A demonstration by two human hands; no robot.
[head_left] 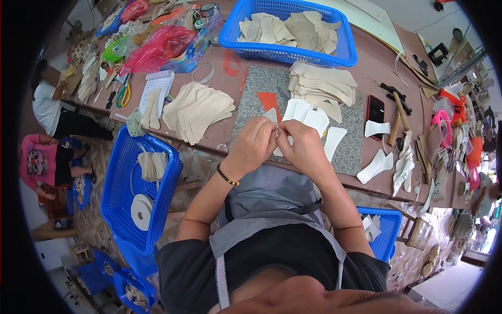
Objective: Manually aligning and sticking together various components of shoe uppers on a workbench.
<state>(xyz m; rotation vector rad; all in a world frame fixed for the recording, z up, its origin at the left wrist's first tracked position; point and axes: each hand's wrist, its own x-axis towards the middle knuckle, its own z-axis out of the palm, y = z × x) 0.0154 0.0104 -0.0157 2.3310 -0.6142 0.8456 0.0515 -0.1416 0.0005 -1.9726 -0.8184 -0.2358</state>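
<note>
My left hand (pixel 251 142) and my right hand (pixel 303 145) meet over the near edge of a speckled grey stone slab (pixel 342 154). Their fingertips pinch together on a pale cut piece (pixel 271 114), which looks like leather or lining; its lower part is hidden by the fingers. Just beyond lie an orange-red piece (pixel 268 101) and overlapping white cut pieces (pixel 315 121). One more white piece (pixel 334 141) rests right of my right hand. At the slab's far side is a stack of cream pieces (pixel 323 82).
A blue basket (pixel 290 54) of cream pieces stands at the back. Left are another cream stack (pixel 198 112), a notebook (pixel 157 86) and scissors (pixel 124 95). A phone (pixel 375 116) and hammer (pixel 398 112) lie right. Blue baskets (pixel 112 188) flank me; two people are far left.
</note>
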